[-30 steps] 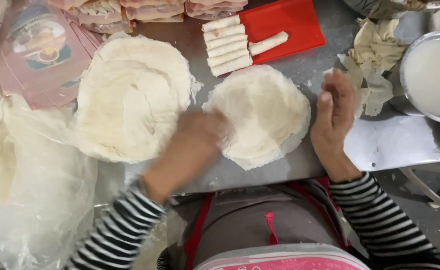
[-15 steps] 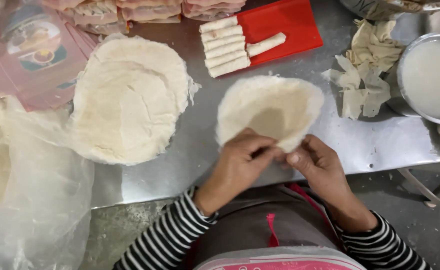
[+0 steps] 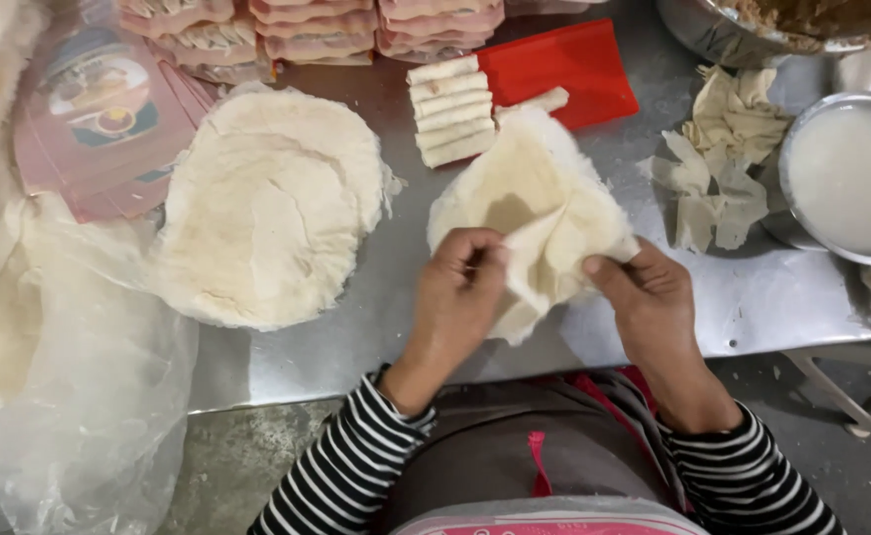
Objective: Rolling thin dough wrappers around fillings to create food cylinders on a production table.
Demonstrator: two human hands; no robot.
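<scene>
A small stack of thin round pastry wrappers (image 3: pixel 515 188) is lifted off the steel table (image 3: pixel 753 297) in front of me. My left hand (image 3: pixel 460 287) pinches its near edge from the left. My right hand (image 3: pixel 649 297) grips the near right edge, and one thin sheet is peeling away between the two hands. A larger pile of the same wrappers (image 3: pixel 272 203) lies flat on the table to the left.
Several rolled spring rolls (image 3: pixel 447 109) lie beside a red tray (image 3: pixel 559 69) at the back. Torn wrapper scraps (image 3: pixel 718 173) and a metal bowl of white paste (image 3: pixel 847 178) sit at right. Pink packets (image 3: pixel 99 119) and a clear plastic bag (image 3: pixel 79 396) lie at left.
A second ago the small stack lay flat under my hands. Both hands came to its near edge, lifted it, and now pull one sheet apart.
</scene>
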